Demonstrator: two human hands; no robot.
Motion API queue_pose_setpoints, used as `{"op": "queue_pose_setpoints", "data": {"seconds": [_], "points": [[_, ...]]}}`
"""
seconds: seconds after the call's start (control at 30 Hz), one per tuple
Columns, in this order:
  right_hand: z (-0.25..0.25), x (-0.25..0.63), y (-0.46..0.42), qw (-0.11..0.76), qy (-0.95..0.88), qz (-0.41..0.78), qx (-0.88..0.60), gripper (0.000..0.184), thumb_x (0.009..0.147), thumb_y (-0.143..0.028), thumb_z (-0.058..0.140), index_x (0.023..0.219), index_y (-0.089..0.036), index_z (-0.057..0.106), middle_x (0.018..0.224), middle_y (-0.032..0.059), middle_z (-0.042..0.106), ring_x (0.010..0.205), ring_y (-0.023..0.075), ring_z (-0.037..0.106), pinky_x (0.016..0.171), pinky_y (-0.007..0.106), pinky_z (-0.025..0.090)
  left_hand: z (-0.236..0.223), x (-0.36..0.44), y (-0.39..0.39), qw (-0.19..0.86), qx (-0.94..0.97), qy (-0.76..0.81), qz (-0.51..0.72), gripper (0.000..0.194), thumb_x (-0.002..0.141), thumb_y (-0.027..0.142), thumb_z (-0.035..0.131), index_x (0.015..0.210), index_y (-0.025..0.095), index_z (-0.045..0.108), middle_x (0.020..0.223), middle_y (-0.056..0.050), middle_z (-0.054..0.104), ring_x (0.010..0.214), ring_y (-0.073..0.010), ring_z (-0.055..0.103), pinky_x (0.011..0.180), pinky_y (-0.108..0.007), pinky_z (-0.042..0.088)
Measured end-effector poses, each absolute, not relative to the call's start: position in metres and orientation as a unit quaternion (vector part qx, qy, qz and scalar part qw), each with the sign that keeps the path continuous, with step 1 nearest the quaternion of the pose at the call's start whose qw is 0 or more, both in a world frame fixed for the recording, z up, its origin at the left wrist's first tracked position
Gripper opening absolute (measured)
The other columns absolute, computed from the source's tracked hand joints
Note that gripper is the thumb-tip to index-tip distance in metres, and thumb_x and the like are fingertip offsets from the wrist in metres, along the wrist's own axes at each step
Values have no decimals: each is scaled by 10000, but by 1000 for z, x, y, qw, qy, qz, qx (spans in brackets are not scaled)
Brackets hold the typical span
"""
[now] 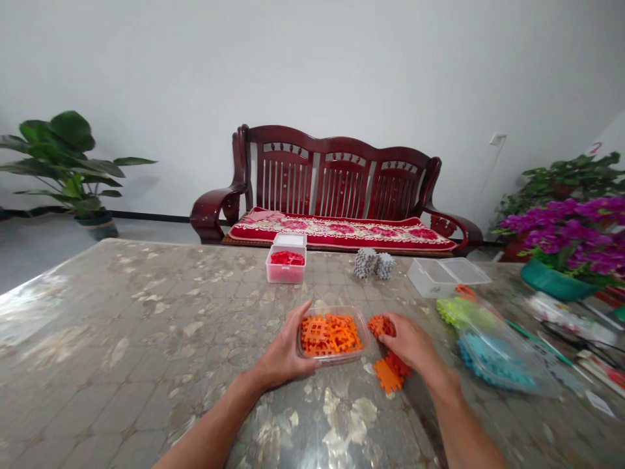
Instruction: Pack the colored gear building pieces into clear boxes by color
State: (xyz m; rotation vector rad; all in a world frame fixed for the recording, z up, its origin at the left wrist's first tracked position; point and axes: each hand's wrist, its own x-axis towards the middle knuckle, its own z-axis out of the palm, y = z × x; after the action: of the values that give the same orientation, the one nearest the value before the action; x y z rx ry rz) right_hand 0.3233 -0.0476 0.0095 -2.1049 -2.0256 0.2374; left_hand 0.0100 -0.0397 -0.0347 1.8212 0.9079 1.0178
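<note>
Patterned tbl (122,306), wooden settee (342,144) behind

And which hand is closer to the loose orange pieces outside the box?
The right hand is nearer: its fingers rest on the loose orange pieces. The left hand is farther away, on the other side of the clear plastic tub.

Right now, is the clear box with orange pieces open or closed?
Open: the clear box has no lid, and the orange pieces show uncovered.
</note>
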Motion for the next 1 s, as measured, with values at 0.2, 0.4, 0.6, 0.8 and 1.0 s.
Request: {"op": "queue_pose_setpoints", "data": {"seconds": [0.2, 0.4, 0.6, 0.8, 1.0], "points": [[19, 319, -51, 169, -682, 51, -710, 451, 810, -270, 587, 1245, -179, 666, 1258, 140, 692, 1162, 311, 642, 996, 428, 472, -36, 10, -40, 429, 720, 361, 410, 1100, 660, 269, 849, 1563, 226, 222, 1520, -153, 400, 1382, -361, 446, 1186, -520, 348], [60, 268, -57, 212, -754, 102, -613, 498, 782, -246, 624, 1278, -217, 654, 1291, 84, 676, 1194, 250, 604, 1064, 399, 438, -33, 11, -40, 428, 723, 357, 409, 1111, 654, 308, 860, 1558, 208, 223, 1514, -169, 408, 1376, -367, 453, 1178, -527, 358], [70, 212, -55, 171, -836, 165, -495, 501, 770, -183, 636, 1266, -241, 673, 1273, 64, 688, 1163, 235, 597, 1046, 367, 428, -32, 12, -41, 401, 734, 363, 411, 1096, 669, 324, 851, 1555, 198, 218, 1508, -166, 420, 1380, -366, 446, 1187, -530, 340], [48, 213, -47, 165, -839, 175, -489, 375, 807, -126, 591, 1120, -258, 750, 1134, 41, 721, 1095, 216, 613, 1015, 345, 424, -30, 12, -41, 389, 739, 366, 410, 1076, 674, 345, 846, 1547, 204, 233, 1497, -156, 413, 1364, -358, 458, 1182, -518, 350], [43, 203, -51, 180, -843, 157, -482, 347, 822, -105, 577, 1083, -249, 755, 1072, 40, 713, 1055, 200, 610, 984, 324, 431, -30, 12, -41, 388, 741, 366, 409, 1073, 674, 308, 840, 1549, 206, 227, 1516, -158, 387, 1388, -355, 430, 1196, -515, 328]]}}
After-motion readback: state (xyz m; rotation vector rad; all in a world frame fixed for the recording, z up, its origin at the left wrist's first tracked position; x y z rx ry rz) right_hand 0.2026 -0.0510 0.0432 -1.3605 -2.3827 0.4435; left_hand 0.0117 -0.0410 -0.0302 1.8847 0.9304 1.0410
